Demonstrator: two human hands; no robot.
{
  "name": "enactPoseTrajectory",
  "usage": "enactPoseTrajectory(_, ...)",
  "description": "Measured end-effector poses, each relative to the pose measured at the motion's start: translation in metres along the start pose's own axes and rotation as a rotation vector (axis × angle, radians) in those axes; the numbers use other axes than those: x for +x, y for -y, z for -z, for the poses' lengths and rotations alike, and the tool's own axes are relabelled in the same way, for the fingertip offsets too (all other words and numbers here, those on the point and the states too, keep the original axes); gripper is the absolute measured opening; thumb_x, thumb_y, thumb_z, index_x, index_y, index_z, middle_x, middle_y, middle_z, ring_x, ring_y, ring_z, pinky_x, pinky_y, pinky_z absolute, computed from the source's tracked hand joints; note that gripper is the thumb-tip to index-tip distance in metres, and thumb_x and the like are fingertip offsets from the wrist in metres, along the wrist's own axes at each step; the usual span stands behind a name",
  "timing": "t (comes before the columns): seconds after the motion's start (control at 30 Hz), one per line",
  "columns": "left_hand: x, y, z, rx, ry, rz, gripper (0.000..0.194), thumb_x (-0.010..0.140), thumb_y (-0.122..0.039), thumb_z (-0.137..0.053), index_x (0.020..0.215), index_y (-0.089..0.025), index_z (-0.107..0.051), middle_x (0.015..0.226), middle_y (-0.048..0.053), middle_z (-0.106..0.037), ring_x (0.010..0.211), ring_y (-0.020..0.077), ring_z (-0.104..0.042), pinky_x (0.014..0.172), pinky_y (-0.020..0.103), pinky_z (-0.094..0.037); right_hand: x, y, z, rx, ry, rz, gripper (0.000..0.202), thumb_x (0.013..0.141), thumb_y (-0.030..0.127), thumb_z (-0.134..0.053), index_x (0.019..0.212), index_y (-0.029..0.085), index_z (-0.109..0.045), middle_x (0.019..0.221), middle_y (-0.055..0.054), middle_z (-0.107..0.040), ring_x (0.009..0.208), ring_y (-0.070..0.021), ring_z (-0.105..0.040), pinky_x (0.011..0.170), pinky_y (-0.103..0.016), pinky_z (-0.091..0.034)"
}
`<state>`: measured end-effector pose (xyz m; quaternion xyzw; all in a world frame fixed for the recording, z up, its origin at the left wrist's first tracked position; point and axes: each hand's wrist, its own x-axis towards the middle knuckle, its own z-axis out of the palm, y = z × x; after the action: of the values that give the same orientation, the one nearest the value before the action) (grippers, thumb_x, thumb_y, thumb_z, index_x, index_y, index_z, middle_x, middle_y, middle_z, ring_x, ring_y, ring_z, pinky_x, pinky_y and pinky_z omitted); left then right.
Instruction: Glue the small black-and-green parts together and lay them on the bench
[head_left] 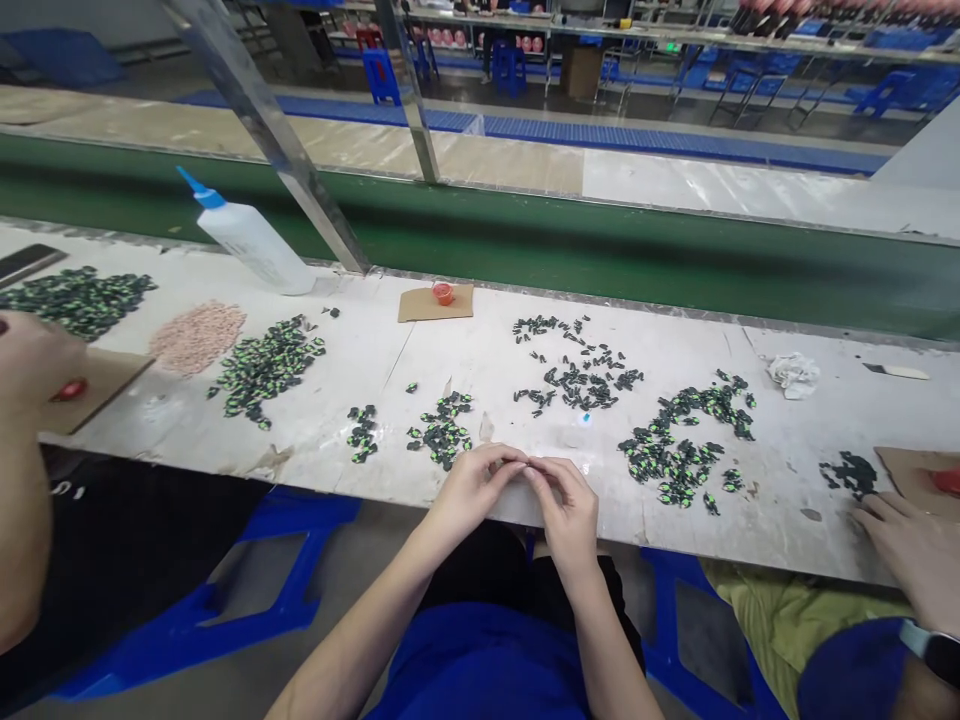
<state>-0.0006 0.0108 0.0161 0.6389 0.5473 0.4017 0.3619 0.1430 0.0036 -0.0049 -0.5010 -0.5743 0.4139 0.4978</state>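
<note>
The left hand [474,490] and right hand [568,508] meet over the near edge of the table [491,355], fingertips pinched together, seemingly on a tiny dark part [528,462] that is mostly hidden. The work looks to be mid-run: a small black-and-green cluster [444,432] lies just beyond the left hand and a bigger black-and-green pile [675,455] to the right, while many plain black pieces [589,385] lie loose ahead, probably yet to be handled; which pieces are finished cannot be told. The near cluster crowds the left hand most. Farther out, a red pot [443,294] stands on cardboard [415,306], with a heap of pink pieces [199,338] and a white bottle [255,245] to the left, and a crumpled tissue [793,374] and a knife [900,371] to the right. Co-workers' hands work at both ends, well apart, and a metal post [281,140] rises behind the bottle.
</note>
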Motion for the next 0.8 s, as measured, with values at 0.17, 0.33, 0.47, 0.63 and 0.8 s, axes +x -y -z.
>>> enactPoseTrajectory(0.17,-0.005,0.014,0.003,0.111,-0.045,-0.061,0.018,0.089,-0.024,-0.054,0.094,-0.022,-0.071,0.093,0.006,-0.074,0.086,0.0206,-0.067,0.078,0.033,-0.055,0.0,-0.004,-0.003,-0.039,-0.011,-0.015,0.017,0.089,0.029,-0.059,0.09,0.021,-0.073,0.09,-0.007,-0.071,0.087,-0.0196,-0.067,0.079,-0.033,-0.056)
enactPoseTrajectory(0.33,-0.02,0.035,-0.005,0.355,-0.209,-0.104,0.016,0.087,-0.023,-0.059,0.098,-0.022,-0.07,0.103,0.009,-0.068,0.1,0.0254,-0.059,0.087,0.042,-0.053,-0.001,-0.008,-0.005,-0.076,-0.048,-0.115,0.02,0.086,0.034,-0.06,0.086,0.018,-0.072,0.086,-0.008,-0.073,0.08,-0.0202,-0.069,0.072,-0.032,-0.057)
enactPoseTrajectory(0.47,-0.023,0.034,-0.012,0.319,-0.217,-0.107,0.016,0.09,-0.019,-0.053,0.091,-0.021,-0.068,0.097,0.007,-0.068,0.097,0.0237,-0.059,0.084,0.039,-0.053,-0.004,-0.004,-0.01,-0.039,-0.025,-0.169,0.021,0.085,0.036,-0.06,0.086,0.018,-0.073,0.09,-0.008,-0.074,0.083,-0.0212,-0.07,0.076,-0.033,-0.058)
enactPoseTrajectory(0.63,-0.025,0.022,-0.013,0.146,-0.186,-0.014,0.016,0.09,-0.019,-0.051,0.091,-0.021,-0.066,0.087,0.006,-0.07,0.082,0.0194,-0.065,0.074,0.032,-0.055,-0.004,0.003,-0.014,0.049,-0.001,-0.242,0.019,0.083,0.035,-0.062,0.083,0.018,-0.073,0.083,-0.006,-0.076,0.077,-0.0215,-0.073,0.074,-0.034,-0.06)
enactPoseTrajectory(0.8,-0.027,0.012,-0.008,0.028,-0.204,0.06,0.013,0.086,-0.022,-0.055,0.088,-0.02,-0.069,0.085,0.005,-0.071,0.08,0.0186,-0.066,0.074,0.03,-0.055,-0.006,0.003,-0.011,0.053,-0.009,-0.143,0.015,0.083,0.03,-0.063,0.083,0.018,-0.073,0.083,-0.006,-0.076,0.076,-0.0201,-0.073,0.073,-0.032,-0.061)
